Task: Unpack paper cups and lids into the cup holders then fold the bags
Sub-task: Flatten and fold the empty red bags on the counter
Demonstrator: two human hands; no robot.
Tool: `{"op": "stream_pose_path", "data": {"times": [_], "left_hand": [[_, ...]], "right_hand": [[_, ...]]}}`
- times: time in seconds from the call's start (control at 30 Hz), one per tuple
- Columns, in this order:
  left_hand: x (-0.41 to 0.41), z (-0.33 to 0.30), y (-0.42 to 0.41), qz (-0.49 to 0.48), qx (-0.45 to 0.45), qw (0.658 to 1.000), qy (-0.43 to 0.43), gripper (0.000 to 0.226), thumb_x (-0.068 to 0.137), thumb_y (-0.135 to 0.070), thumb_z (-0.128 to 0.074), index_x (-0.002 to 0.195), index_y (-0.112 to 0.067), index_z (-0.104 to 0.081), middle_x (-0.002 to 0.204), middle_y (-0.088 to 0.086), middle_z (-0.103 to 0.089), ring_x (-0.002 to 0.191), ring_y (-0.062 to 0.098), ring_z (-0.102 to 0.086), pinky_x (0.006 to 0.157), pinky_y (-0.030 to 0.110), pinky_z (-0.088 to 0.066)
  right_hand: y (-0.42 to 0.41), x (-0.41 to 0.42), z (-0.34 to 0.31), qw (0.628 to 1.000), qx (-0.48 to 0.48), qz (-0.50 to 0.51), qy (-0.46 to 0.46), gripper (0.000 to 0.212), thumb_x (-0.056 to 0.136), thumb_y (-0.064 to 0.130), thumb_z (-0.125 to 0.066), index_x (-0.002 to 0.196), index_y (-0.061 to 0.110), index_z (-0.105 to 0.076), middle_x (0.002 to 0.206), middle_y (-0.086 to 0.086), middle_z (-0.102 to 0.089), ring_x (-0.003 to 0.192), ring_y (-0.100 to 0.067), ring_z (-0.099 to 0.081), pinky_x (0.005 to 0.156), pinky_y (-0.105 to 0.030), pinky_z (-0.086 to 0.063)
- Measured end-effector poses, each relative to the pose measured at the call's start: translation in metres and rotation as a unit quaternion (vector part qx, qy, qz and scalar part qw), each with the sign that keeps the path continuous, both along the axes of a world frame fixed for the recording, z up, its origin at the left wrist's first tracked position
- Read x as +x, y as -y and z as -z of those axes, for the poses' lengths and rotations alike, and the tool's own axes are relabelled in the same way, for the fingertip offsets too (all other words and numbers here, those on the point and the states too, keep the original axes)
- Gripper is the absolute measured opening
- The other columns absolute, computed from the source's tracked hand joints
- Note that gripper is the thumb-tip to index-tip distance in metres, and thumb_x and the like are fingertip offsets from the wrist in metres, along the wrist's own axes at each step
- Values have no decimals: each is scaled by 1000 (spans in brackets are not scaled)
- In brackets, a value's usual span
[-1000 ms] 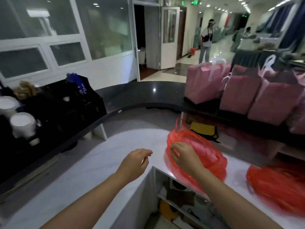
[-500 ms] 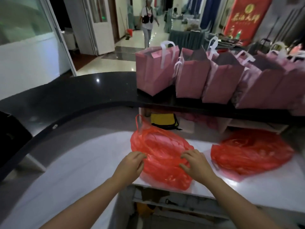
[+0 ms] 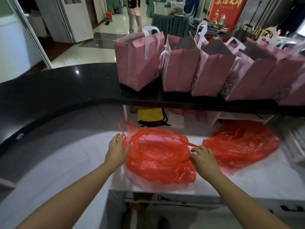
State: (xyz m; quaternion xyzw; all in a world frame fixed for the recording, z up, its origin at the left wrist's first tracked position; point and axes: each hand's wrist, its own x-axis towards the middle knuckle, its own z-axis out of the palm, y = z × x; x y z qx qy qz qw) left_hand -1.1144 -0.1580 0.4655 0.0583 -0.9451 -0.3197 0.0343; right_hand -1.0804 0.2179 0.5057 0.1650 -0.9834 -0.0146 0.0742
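Head view. Writing: a red banner (image 3: 228, 9) at the far back carries gold characters, too blurred for me to read; the pink paper bags (image 3: 180, 63) lined on the black counter (image 3: 66, 85) show faint printed figures only. On the white worktop (image 3: 247, 182), the near red plastic bag (image 3: 158, 157) lies crumpled between my hands. My left hand (image 3: 116, 152) rests flat against its left edge, fingers extended. My right hand (image 3: 203, 158) pinches a stretched strip of its film, fingers curled. A second red bag (image 3: 241, 144) lies just beside, to the right.
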Motion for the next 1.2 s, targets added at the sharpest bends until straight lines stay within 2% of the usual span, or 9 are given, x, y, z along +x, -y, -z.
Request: {"op": "stream_pose_path", "data": {"times": [0.07, 0.17, 0.33, 0.53, 0.63, 0.7, 0.87, 1.0, 1.2], "left_hand": [[-11, -1, -10, -51, 58, 996, 42, 59, 100, -34, -59, 147, -3, -40, 149, 18, -42, 137, 36, -42, 110, 42, -38], [-25, -3, -20, -148, 167, 969, 103, 57, 97, -28, -62, 141, 1, -41, 133, 21, -56, 107, 30, -61, 78, 25, -47], [-35, -9, -32, -159, 258, 946, 112, 26, 98, -19, -51, 118, -14, -66, 109, 8, -72, 92, 24, -69, 88, 45, -57], [-20, -25, -52, -84, 240, 966, 49, 40, 100, -19, -50, 134, -38, -60, 120, -13, -68, 102, 2, -65, 87, 19, -55], [-6, -31, -61, -43, 221, 974, 36, 36, 91, -49, -48, 120, -70, -52, 105, -43, -63, 98, -19, -59, 73, 1, -45], [0, -27, -62, -16, 172, 985, 11, 36, 94, -51, -42, 128, -59, -51, 99, -54, -55, 96, -31, -50, 74, -6, -37], [5, -3, -55, 44, 137, 990, -4, 33, 97, -10, -44, 119, -27, -63, 109, -12, -65, 94, -4, -53, 81, -6, -31], [10, 9, -35, 4, 137, 990, 28, 51, 98, -2, -42, 142, -25, -55, 137, -17, -54, 125, -3, -46, 104, 4, -29], [7, 23, 14, -70, 185, 977, 84, 38, 101, -6, -44, 133, -18, -62, 135, -5, -60, 122, 12, -56, 107, 24, -41]], "right_hand": [[-8, -16, -2, 999, 22, 22, -5, 25, 52, 9, -95, 69, 17, -78, 90, -4, -74, 86, -33, -68, 72, -43, -52], [-6, -41, -11, 998, 37, 47, 16, 27, 54, 6, -90, 78, 13, -79, 94, -7, -73, 90, -34, -67, 75, -42, -51], [30, -87, -24, 998, -5, -42, 40, 17, 92, 22, -66, 102, 11, -74, 107, -5, -66, 100, -30, -58, 82, -40, -45], [122, -119, -32, 954, -230, -85, 175, 32, 100, 37, -57, 91, 11, -74, 90, -3, -67, 84, -20, -62, 74, -40, -51], [162, -132, -27, 920, -293, -79, 247, 36, 97, 38, -62, 74, 13, -71, 70, -3, -65, 64, -16, -58, 60, -35, -44], [180, -138, -22, 909, -299, -65, 282, 42, 97, 41, -62, 61, 18, -60, 59, -2, -57, 54, -13, -49, 55, -33, -37], [204, -147, -15, 915, -266, -17, 303, 50, 93, 33, -64, 50, 17, -44, 48, -1, -41, 46, -12, -39, 45, -31, -24], [209, -147, -25, 920, -258, -10, 295, 36, 95, 18, -61, 61, 10, -55, 55, -4, -48, 53, -18, -45, 48, -30, -28], [214, -154, -91, 924, -270, -79, 260, 29, 99, 27, -63, 70, 22, -65, 64, -3, -67, 59, -18, -64, 58, -32, -52]]}}
